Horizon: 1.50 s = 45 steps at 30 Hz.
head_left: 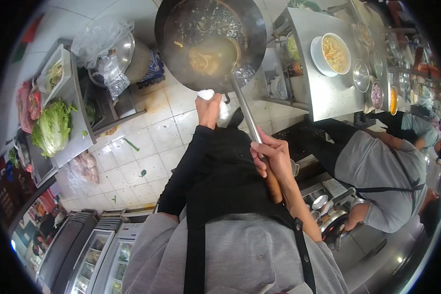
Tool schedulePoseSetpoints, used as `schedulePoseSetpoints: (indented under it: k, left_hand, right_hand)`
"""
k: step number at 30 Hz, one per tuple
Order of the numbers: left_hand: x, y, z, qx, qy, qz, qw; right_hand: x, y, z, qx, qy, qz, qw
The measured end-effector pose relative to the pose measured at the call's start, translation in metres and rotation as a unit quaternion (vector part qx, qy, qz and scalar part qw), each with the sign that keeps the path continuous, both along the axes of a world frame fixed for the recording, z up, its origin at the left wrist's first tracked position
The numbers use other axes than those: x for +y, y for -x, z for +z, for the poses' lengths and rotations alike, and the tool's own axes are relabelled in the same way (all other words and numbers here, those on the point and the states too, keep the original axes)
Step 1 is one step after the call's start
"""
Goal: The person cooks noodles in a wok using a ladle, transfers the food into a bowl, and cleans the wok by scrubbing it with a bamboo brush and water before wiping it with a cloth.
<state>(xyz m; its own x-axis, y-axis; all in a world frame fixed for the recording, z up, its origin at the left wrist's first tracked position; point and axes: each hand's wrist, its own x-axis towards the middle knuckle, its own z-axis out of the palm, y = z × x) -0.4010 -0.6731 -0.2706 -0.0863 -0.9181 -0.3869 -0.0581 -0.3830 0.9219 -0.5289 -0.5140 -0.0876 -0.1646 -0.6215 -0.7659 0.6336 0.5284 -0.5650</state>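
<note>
in the head view, the metal desk (323, 100) on the person's right carries a filled white bowl (347, 54), and a co-worker (367, 159) in grey stands past its near end. the wok (256, 41) is ahead of the person, dark and steaming, with shiny liquid and pale food (201, 62) in it. it is probably heavy, rigid and hot, best taken at its near edge through padding. the long ladle (246, 108) slants from the wok back to the person, its scoop in among the food. it looks stiff and far-end heavy once loaded; the wooden grip should be the cooler, surer hold, the bare metal likely slicker. the right hand (279, 156) has its fingers closed round the shaft near the wooden grip. the left hand (209, 112) has its fingers clenched on a folded white cloth (206, 94) at the wok's near edge. the cloth looks soft and could slip if wet. the food looks soft, wet and easily broken.
</note>
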Motion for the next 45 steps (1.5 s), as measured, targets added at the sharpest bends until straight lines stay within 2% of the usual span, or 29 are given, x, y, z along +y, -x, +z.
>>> schedulePoseSetpoints:
  k: [3, 6, 7, 10, 11, 15, 21, 22, 23, 25, 28, 31, 33, 35, 38, 41, 44, 45]
  left_hand:
    - [-0.004, -0.011, -0.009, 0.006, -0.042, 0.010, 0.999]
    - [-0.003, -0.029, -0.010, 0.035, -0.064, -0.035, 0.997]
    - [-0.002, -0.035, -0.005, 0.055, -0.117, -0.046, 0.991]
    - [0.000, -0.044, 0.019, 0.094, -0.187, -0.077, 0.975]
    - [0.001, -0.046, 0.009, 0.116, -0.193, -0.091, 0.970]
    - [-0.002, -0.027, 0.021, 0.173, -0.217, -0.136, 0.951]
    - [-0.027, 0.014, 0.004, 0.205, -0.184, -0.201, 0.940]
    - [-0.030, 0.021, 0.016, 0.206, -0.176, -0.203, 0.941]
    - [-0.028, 0.034, 0.049, 0.233, -0.196, -0.203, 0.931]
    - [-0.033, 0.044, 0.072, 0.218, -0.208, -0.191, 0.934]
    - [-0.037, 0.049, 0.073, 0.195, -0.197, -0.183, 0.943]
    - [-0.039, 0.046, 0.070, 0.173, -0.189, -0.182, 0.949]
    - [-0.037, 0.045, 0.073, 0.160, -0.186, -0.189, 0.951]
    - [-0.036, 0.043, 0.078, 0.142, -0.182, -0.185, 0.955]
    - [-0.035, 0.037, 0.071, 0.140, -0.183, -0.178, 0.957]
    - [-0.033, 0.030, 0.062, 0.145, -0.180, -0.184, 0.955]
    - [-0.029, 0.028, 0.061, 0.148, -0.177, -0.187, 0.955]
    - [-0.028, 0.027, 0.061, 0.151, -0.173, -0.190, 0.954]
  right_hand:
    - [0.003, 0.002, -0.006, -0.127, -0.002, -0.018, 0.992]
    - [0.008, 0.006, -0.035, -0.330, 0.043, -0.098, 0.938]
    - [0.010, 0.006, -0.040, -0.371, 0.069, -0.103, 0.920]
    - [0.022, 0.012, -0.037, -0.365, 0.085, -0.106, 0.921]
    - [0.026, 0.017, -0.026, -0.341, 0.076, -0.108, 0.931]
    - [0.042, 0.037, 0.011, -0.275, 0.089, -0.149, 0.946]
    - [0.078, 0.083, 0.061, -0.248, 0.209, -0.268, 0.907]
    - [0.083, 0.090, 0.069, -0.223, 0.221, -0.288, 0.905]
    - [0.087, 0.096, 0.074, -0.202, 0.233, -0.305, 0.901]
    - [0.091, 0.110, 0.084, -0.163, 0.252, -0.341, 0.891]
    - [0.099, 0.140, 0.081, -0.054, 0.222, -0.350, 0.908]
    - [0.096, 0.177, 0.063, 0.138, 0.150, -0.288, 0.936]
    - [0.093, 0.192, 0.049, 0.279, 0.081, -0.233, 0.928]
    - [0.087, 0.200, 0.027, 0.418, 0.001, -0.173, 0.892]
    - [0.097, 0.208, -0.006, 0.694, -0.037, -0.040, 0.718]
    - [0.096, 0.197, -0.032, 0.765, 0.052, -0.101, 0.634]
    - [0.092, 0.194, -0.028, 0.603, -0.041, -0.112, 0.789]
    - [0.087, 0.196, -0.028, 0.533, -0.010, -0.147, 0.833]
